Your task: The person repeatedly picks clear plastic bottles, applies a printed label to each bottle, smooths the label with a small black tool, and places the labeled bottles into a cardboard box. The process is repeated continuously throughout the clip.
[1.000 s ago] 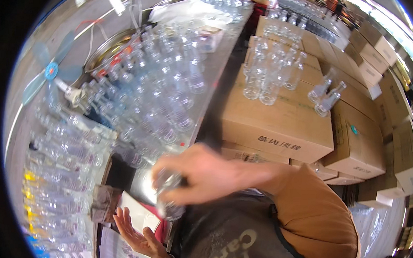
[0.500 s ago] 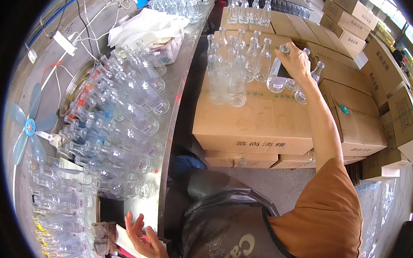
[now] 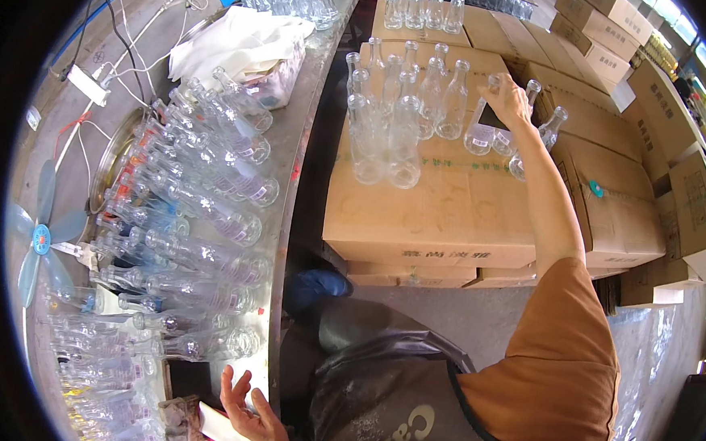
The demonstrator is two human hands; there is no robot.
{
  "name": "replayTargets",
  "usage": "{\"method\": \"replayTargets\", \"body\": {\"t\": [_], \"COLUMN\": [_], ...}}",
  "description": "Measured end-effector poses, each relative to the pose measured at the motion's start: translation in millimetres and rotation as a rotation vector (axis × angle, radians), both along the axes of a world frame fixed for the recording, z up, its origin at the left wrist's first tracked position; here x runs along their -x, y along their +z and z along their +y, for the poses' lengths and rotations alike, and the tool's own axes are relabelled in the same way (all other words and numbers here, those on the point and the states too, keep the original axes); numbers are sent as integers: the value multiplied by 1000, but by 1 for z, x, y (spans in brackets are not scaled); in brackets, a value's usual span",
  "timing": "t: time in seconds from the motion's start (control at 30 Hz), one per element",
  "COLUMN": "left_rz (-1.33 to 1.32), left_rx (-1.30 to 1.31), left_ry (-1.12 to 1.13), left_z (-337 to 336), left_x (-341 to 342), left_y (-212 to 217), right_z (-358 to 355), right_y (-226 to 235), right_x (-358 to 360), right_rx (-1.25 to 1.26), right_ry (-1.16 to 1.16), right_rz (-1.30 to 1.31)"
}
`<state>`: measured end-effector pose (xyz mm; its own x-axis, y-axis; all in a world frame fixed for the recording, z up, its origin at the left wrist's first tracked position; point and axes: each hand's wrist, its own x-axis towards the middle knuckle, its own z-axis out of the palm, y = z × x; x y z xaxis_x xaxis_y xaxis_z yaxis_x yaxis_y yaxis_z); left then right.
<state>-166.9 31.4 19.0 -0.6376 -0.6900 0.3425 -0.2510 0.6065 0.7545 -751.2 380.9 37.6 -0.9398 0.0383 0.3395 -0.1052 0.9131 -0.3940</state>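
My right hand (image 3: 511,105) reaches out over the cardboard box (image 3: 442,214), its fingers closed around the neck of a clear glass bottle (image 3: 479,139). The bottle leans slightly, its base at or near the box top; whether it touches cannot be told. Close beside it stand a few more clear bottles (image 3: 549,129), partly covered by my hand and forearm. To the left on the same box is a group of clear bottles (image 3: 406,147). Low at the left, my left hand (image 3: 250,418) hangs palm up, fingers apart and holding nothing, near the metal table's edge.
Many glass bottles (image 3: 208,204) lie in rows on the metal table (image 3: 312,89) at left. Beyond them is a plastic bin with white sheets (image 3: 242,48). A small blue fan (image 3: 41,239) stands far left. More cartons (image 3: 605,195) and stacked boxes (image 3: 599,33) fill the right.
The view has shifted slightly. My right hand keeps hold of the bottle in nearly the same place among the right-hand bottles. My left hand has barely moved and stays empty.
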Motion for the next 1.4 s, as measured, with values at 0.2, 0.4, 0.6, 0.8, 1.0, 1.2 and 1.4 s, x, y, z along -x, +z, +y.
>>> {"method": "replayTargets", "body": {"t": [0.2, 0.4, 0.6, 0.8, 1.0, 1.2, 1.4], "left_rz": [11, -2, 25, 33, 63, 65, 276], "left_rx": [-21, -37, -64, -70, -139, -199, -838], "left_ry": [11, 56, 53, 81, 30, -241, -407], "left_z": [-1, -5, -3, -5, -10, -5, -12], "left_x": [5, -5, -4, -22, -17, -5, -26], "left_y": [-1, -2, -4, -11, -10, 33, 29], "right_z": [11, -48, -64, -64, -54, -158, -316], "right_y": [4, 41, 16, 6, 85, 137, 100], "right_x": [13, 0, 36, -39, -173, -280, -376], "right_rx": [35, -17, -159, -76, 65, 328, 933], "right_ry": [26, 160, 154, 174, 475, 1385, 1663], "right_rz": [112, 354, 51, 200, 296, 40, -703]}}
